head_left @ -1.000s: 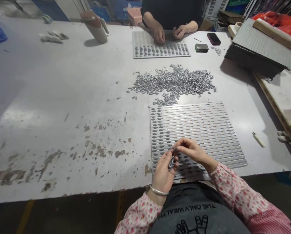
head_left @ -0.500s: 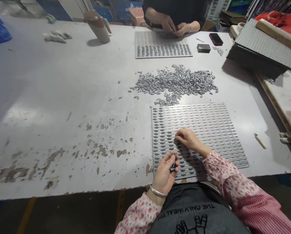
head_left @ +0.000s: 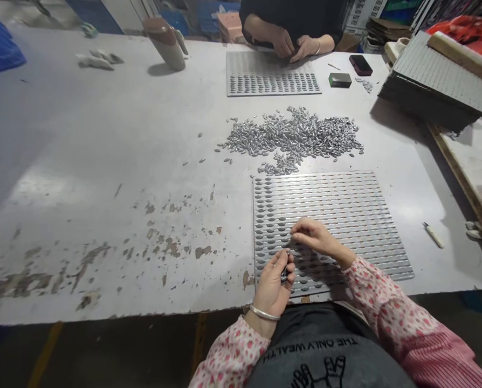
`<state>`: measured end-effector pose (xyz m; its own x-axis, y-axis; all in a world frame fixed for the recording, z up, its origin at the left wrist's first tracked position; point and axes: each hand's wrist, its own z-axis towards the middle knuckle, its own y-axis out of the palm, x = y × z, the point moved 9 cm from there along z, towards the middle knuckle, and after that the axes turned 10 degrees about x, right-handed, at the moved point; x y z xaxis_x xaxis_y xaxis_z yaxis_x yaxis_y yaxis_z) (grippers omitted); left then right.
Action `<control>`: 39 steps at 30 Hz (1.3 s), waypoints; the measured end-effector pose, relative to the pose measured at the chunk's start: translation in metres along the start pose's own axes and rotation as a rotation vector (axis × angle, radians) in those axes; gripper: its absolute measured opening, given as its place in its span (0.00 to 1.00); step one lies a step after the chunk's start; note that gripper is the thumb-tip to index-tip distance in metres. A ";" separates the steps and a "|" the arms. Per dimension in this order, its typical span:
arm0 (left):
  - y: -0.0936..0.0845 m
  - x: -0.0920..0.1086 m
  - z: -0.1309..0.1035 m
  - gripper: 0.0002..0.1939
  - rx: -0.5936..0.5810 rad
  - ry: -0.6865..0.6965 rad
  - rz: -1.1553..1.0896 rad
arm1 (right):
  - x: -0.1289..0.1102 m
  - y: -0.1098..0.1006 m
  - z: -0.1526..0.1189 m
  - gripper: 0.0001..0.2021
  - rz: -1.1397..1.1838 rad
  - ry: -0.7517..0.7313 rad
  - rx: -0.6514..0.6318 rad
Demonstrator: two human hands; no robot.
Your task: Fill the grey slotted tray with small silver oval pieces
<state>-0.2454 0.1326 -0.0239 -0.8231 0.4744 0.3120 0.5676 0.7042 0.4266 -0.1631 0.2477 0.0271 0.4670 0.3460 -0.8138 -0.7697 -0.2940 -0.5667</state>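
Observation:
A grey slotted board point(head_left: 346, 215) lies flat before me, its left columns and lower rows filled with dark, pointed oval pieces point(head_left: 259, 212). My left hand point(head_left: 274, 280) is curled over the board's lower left part, closed around several small silvery oval pieces point(head_left: 284, 274). Higher and to the right, my right hand point(head_left: 311, 236) is over the board beside the filled slots. Its thumb and forefinger are pinched together at the edge of the filled part; whatever is between the fingertips is too small to make out. Beyond the board spreads a heap of loose silvery oval pieces point(head_left: 295, 134).
Across the table a co-worker's hands point(head_left: 291, 46) work over a similar board point(head_left: 273, 86). A jug point(head_left: 166, 46) stands at the far left. A phone point(head_left: 360, 64), a small block point(head_left: 340, 80), a stack of boards point(head_left: 439, 81) and a craft knife point(head_left: 433, 235) are on the right.
My right hand has shifted slightly lower on the board, its fingers still pinched. My left hand has stayed about in place, fingers a little more curled over the pieces. The view has moved slightly.

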 end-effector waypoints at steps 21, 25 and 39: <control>0.004 -0.005 -0.004 0.11 -0.059 -0.029 0.137 | 0.036 0.006 0.017 0.06 -0.399 0.020 0.052; 0.004 0.000 -0.003 0.11 -0.050 0.003 0.099 | 0.032 0.005 0.020 0.05 -0.495 -0.007 0.096; 0.000 0.011 0.006 0.10 0.046 0.113 0.002 | -0.009 0.016 -0.017 0.13 0.508 0.224 -0.140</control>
<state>-0.2548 0.1414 -0.0252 -0.8132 0.4154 0.4077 0.5659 0.7280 0.3870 -0.1725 0.2244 0.0234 0.1454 -0.0621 -0.9874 -0.8639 -0.4945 -0.0961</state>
